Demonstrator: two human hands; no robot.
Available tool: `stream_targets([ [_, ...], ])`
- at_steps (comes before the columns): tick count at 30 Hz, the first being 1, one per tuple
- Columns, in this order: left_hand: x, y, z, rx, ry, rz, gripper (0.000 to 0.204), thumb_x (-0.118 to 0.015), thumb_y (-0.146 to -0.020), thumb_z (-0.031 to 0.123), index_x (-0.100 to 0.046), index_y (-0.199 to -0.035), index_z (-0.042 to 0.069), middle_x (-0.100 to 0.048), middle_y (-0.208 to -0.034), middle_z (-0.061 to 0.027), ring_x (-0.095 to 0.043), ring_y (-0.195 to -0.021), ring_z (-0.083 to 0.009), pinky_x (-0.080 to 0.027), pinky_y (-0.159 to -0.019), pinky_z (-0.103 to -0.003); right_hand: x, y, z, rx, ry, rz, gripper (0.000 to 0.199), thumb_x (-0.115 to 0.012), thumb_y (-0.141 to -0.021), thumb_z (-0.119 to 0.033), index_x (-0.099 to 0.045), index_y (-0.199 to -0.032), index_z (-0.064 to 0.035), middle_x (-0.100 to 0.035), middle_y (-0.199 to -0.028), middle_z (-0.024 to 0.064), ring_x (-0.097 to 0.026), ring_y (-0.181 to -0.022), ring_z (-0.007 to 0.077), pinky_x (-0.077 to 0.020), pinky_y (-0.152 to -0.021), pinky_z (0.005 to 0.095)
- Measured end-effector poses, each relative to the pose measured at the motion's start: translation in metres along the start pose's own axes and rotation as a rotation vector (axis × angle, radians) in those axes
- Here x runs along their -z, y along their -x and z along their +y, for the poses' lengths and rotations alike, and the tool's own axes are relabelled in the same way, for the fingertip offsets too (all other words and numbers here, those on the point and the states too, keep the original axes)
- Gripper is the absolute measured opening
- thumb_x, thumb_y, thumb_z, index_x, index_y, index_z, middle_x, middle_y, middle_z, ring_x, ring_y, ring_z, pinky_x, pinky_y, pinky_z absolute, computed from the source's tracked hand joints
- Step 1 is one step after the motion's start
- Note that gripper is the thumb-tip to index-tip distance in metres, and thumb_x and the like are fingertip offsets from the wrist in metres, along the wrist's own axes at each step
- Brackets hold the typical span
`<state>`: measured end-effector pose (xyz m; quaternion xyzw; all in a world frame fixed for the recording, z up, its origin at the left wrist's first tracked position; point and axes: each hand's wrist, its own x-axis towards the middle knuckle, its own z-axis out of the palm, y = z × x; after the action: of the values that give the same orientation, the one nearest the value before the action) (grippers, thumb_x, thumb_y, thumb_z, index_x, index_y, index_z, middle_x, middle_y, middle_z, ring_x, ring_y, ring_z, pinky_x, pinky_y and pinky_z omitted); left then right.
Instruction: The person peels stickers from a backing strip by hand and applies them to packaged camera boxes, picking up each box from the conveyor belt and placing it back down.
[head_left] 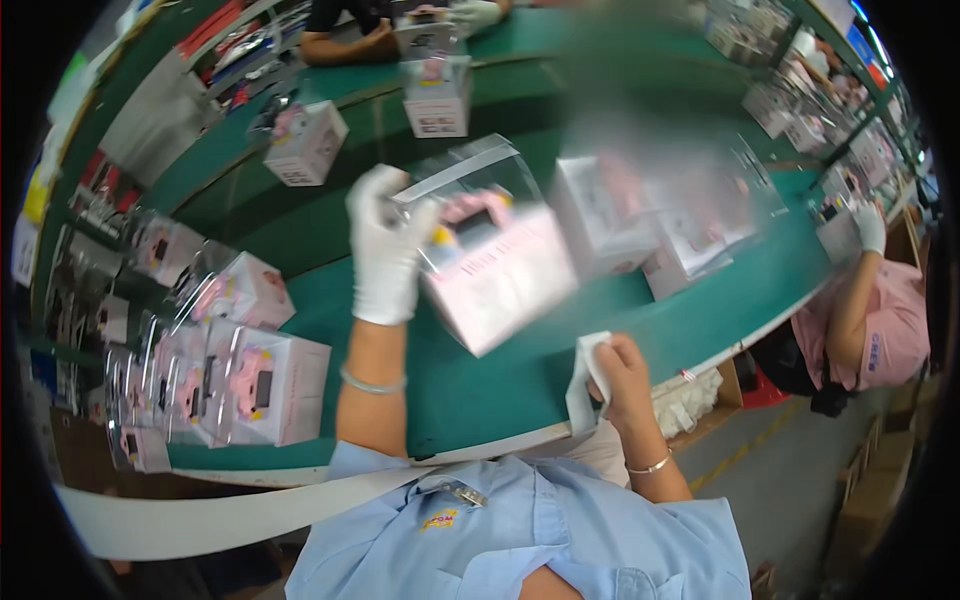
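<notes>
My left hand (385, 240), in a white glove, grips the clear upper part of a white and pink box (500, 285) by its left side. The box is tilted over the green table. Through its clear cover shows a pink toy-like item (478, 218) with a dark screen and yellow parts. My right hand (625, 380) is bare and closed round a folded white cloth (583, 390) near the table's front edge. Just right of the held box stand similar boxes (605, 225), blurred and partly hidden by a grey smear.
Several like boxes (290, 385) crowd the table's left end; two more (437, 100) stand on the far side. Across the table a person's arm (350, 45) shows. A co-worker in pink (875, 320) handles a box at right. An open carton (730, 385) holds white cloth-like items.
</notes>
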<state>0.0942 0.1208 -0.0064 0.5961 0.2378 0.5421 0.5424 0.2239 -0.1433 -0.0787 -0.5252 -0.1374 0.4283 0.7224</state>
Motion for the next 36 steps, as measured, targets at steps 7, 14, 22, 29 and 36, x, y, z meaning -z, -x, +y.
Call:
stream_targets([
  [7, 0.046, -0.114, -0.014, -0.903, -0.874, 0.448, 0.049, -0.079, -0.063, 0.019, -0.056, -0.103, 0.006, -0.044, -0.116, -0.0168, -0.041, -0.111, -0.0324, -0.036, -0.094, -0.040, -0.011, -0.008, 0.001, -0.053, -0.016, -0.050, 0.013, -0.060, -0.088, -0.019, -0.062, -0.094, -0.0075, -0.060, -0.077, -0.0028, -0.050, -0.060, 0.0023, -0.0409, -0.051, 0.0179],
  [14, 0.056, -0.123, -0.028, -0.878, -1.348, 0.402, 0.043, -0.073, -0.068, 0.027, -0.059, -0.102, 0.005, -0.056, -0.105, -0.0172, -0.054, -0.098, -0.0343, -0.042, -0.085, -0.044, -0.011, -0.012, -0.002, -0.065, 0.058, -0.078, 0.016, -0.060, -0.089, -0.020, -0.062, -0.097, -0.0066, -0.061, -0.084, -0.0020, -0.053, -0.074, 0.0032, -0.0440, -0.066, 0.0193],
  [22, -0.124, -0.134, -0.041, 0.210, 0.519, -0.741, 0.062, -0.036, -0.092, 0.052, -0.045, -0.128, 0.002, -0.052, -0.125, -0.0169, -0.049, -0.117, -0.0256, -0.035, -0.099, -0.038, -0.010, -0.001, -0.004, -0.048, -0.019, -0.081, 0.015, -0.060, -0.089, -0.020, -0.063, -0.096, -0.0072, -0.061, -0.081, -0.0024, -0.053, -0.069, 0.0029, -0.0444, -0.061, 0.0194],
  [29, -0.169, -0.103, -0.049, 0.232, 0.192, -1.228, 0.069, -0.048, -0.088, 0.050, -0.034, -0.135, 0.002, -0.050, -0.128, -0.0126, -0.047, -0.118, -0.0214, -0.036, -0.099, -0.033, 0.021, 0.005, -0.010, -0.014, -0.133, 0.171, 0.014, -0.060, -0.088, -0.022, -0.061, -0.094, -0.0088, -0.061, -0.076, -0.0028, -0.052, -0.061, 0.0020, -0.0397, -0.048, 0.0173],
  [36, -0.117, -0.095, -0.031, 0.286, 0.279, -1.037, 0.066, -0.057, -0.086, 0.042, -0.035, -0.136, 0.005, -0.038, -0.139, -0.0164, -0.038, -0.127, -0.0261, -0.031, -0.104, -0.037, 0.041, -0.033, -0.048, 0.372, 0.090, 0.123, 0.013, -0.060, -0.088, -0.017, -0.060, -0.093, -0.0055, -0.056, -0.105, 0.0045, -0.054, -0.075, 0.0058, -0.0446, -0.068, 0.0211],
])
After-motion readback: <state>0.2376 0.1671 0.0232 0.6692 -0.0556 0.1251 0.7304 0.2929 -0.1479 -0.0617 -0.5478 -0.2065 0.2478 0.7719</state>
